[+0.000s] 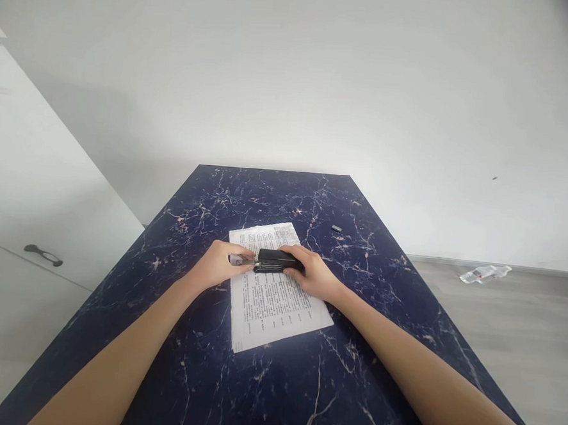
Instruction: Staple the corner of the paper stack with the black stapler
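A black stapler (276, 257) is held level above a stack of printed paper sheets (277, 321) on the table. My right hand (313, 273) is closed around the stapler's right end, thumb in front and fingers behind. At its left end, the thumb and fingers of my left hand (218, 263) pinch a silver metal part that sticks out of the stapler. The left fingertips partly hide that part. Both hands cover some of the page, whose corners are slightly curled.
Beyond the right hand, a small grey-green piece (336, 228) lies on the dark blue marbled table (197, 374). A white cabinet (35, 184) with a dark handle stands at left. Crumpled clear plastic (485, 273) lies on the floor at right, and a white wall rises behind.
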`<state>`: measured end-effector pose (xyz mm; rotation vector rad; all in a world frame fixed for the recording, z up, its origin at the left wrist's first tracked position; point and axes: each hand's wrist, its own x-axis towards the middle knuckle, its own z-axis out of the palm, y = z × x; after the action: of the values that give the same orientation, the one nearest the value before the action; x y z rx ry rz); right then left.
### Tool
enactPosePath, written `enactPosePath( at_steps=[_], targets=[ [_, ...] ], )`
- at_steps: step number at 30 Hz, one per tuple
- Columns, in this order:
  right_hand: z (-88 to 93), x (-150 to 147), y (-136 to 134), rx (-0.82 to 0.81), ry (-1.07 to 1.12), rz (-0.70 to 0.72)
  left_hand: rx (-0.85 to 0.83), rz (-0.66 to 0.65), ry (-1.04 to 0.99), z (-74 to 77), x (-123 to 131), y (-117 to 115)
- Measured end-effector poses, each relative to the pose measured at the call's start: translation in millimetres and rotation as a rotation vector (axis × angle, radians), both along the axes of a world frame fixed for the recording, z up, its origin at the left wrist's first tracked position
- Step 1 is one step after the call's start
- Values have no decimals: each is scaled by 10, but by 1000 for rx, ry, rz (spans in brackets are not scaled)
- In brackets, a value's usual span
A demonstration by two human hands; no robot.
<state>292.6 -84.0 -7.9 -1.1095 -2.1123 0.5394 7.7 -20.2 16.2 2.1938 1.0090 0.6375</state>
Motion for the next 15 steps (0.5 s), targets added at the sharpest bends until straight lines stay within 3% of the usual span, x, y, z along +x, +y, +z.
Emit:
enactPosePath(
  at_steps=[9,15],
  targets=[
    [12,-5,-9,-11,-3,-2,19,-95,-28,53,-30,-10],
    [6,4,-7,-9,-2,2,81,-81,-29,15,-49,-12]
  ],
)
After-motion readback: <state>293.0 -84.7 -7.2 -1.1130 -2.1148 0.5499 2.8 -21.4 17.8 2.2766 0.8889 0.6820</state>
